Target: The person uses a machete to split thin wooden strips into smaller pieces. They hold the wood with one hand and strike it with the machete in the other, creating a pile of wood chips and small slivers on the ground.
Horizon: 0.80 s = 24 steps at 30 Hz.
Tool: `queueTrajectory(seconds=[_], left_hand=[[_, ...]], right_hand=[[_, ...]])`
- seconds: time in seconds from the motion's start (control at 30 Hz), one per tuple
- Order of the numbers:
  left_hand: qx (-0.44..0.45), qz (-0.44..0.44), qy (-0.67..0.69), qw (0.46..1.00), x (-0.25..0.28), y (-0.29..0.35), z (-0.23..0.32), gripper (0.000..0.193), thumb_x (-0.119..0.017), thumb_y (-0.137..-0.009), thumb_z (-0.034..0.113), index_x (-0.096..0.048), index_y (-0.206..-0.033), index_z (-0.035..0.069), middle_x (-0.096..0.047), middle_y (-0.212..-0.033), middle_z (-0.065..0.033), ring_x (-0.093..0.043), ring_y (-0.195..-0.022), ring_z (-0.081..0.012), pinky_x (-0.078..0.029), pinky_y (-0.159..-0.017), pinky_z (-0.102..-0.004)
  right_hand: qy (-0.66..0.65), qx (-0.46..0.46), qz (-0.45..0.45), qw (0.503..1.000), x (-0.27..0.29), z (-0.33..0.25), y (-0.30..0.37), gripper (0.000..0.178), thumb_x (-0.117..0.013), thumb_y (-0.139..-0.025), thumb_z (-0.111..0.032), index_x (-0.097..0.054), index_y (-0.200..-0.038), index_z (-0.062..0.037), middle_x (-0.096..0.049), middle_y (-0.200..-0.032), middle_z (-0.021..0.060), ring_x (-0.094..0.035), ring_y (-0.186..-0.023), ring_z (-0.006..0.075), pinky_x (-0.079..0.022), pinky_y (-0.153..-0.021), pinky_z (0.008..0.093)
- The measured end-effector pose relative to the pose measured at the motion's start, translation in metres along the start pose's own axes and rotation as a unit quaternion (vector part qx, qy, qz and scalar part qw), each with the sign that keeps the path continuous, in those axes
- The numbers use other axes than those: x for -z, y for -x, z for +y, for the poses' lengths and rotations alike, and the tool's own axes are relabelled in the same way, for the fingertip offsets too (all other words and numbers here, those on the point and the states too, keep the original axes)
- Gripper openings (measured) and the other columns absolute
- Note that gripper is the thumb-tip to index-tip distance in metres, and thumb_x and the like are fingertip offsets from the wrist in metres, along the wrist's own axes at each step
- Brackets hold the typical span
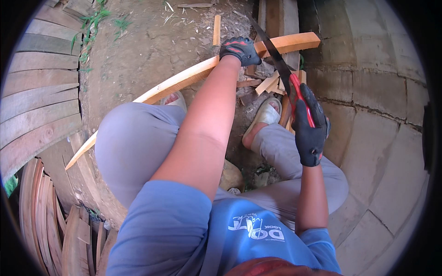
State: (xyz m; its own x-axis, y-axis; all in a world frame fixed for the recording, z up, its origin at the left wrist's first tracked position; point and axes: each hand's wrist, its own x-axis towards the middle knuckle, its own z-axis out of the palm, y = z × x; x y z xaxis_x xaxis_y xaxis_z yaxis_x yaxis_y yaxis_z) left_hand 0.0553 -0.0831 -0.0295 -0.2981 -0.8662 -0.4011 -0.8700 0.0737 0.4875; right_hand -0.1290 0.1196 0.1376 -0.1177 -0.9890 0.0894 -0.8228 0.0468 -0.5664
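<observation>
Edges and room: long wooden beam [182,79] lies slantwise across the front, right end reaching over boards [290,18] that run away from the person, left end tapering out past the left knee, which covers part of it; earth ground [142,41] stretches from the beam to a row of planks [41,87] at left; right hand [311,122] has room between the right leg and a grey block surface [368,101], touching neither

Hands, two, both in dark gloves with red trim: left hand [239,49] closed over the beam, left of the blade; right hand wrapped round the red handle of a handsaw [277,59]

Counted: one beam; one handsaw, blade crossing the beam between the left hand and the right end, tip beyond the far edge, depth of any cut not to be told; one slim wooden strip [217,30] on the ground just past the left hand; two pale open-toed sandals [264,115], one per foot; offcuts [267,83], several, overlapping, number uncertain, near the right foot

Materials and shapes: beam pale, smooth-faced, square-edged, bowed in this view; blade dark, long, narrowing; blocks rough, seamed; stacked planks [41,221] at lower left brown, grained; stone [230,175] rounded, tan, between the legs
</observation>
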Motion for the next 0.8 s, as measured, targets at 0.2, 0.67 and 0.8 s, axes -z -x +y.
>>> queueTrajectory(seconds=[0.2, 0.67, 0.8], left_hand=[[0.012, -0.003, 0.009, 1.0, 0.005, 0.007, 0.007, 0.071, -0.075, -0.076, 0.056, -0.075, -0.133, 0.014, -0.074, -0.136, -0.0152, -0.071, -0.124, -0.0344, -0.057, -0.106, -0.0465], [-0.006, -0.009, -0.007, 1.0, -0.002, -0.005, 0.002, 0.068, -0.079, -0.079, 0.057, -0.076, -0.133, 0.015, -0.074, -0.136, -0.0138, -0.072, -0.124, -0.0331, -0.056, -0.107, -0.0457], [-0.006, 0.008, -0.029, 1.0, -0.004, -0.002, 0.002, 0.069, -0.077, -0.079, 0.059, -0.076, -0.131, 0.014, -0.074, -0.135, -0.0152, -0.072, -0.124, -0.0328, -0.056, -0.106, -0.0459]], right_hand=[[-0.013, -0.01, 0.0, 1.0, 0.012, -0.003, 0.007, 0.035, -0.066, -0.106, -0.02, -0.074, -0.137, -0.0078, -0.078, -0.128, 0.0161, -0.077, -0.115, 0.029, -0.057, -0.098, 0.0409], [-0.098, 0.068, 0.049, 0.992, -0.067, 0.007, -0.072, 0.033, -0.069, -0.103, -0.018, -0.075, -0.133, -0.0068, -0.079, -0.122, 0.0189, -0.077, -0.114, 0.0311, -0.058, -0.098, 0.039], [-0.102, 0.058, 0.029, 0.993, -0.062, 0.012, -0.071, 0.033, -0.068, -0.103, -0.019, -0.075, -0.133, -0.0086, -0.079, -0.123, 0.0179, -0.077, -0.115, 0.0319, -0.058, -0.099, 0.04]])
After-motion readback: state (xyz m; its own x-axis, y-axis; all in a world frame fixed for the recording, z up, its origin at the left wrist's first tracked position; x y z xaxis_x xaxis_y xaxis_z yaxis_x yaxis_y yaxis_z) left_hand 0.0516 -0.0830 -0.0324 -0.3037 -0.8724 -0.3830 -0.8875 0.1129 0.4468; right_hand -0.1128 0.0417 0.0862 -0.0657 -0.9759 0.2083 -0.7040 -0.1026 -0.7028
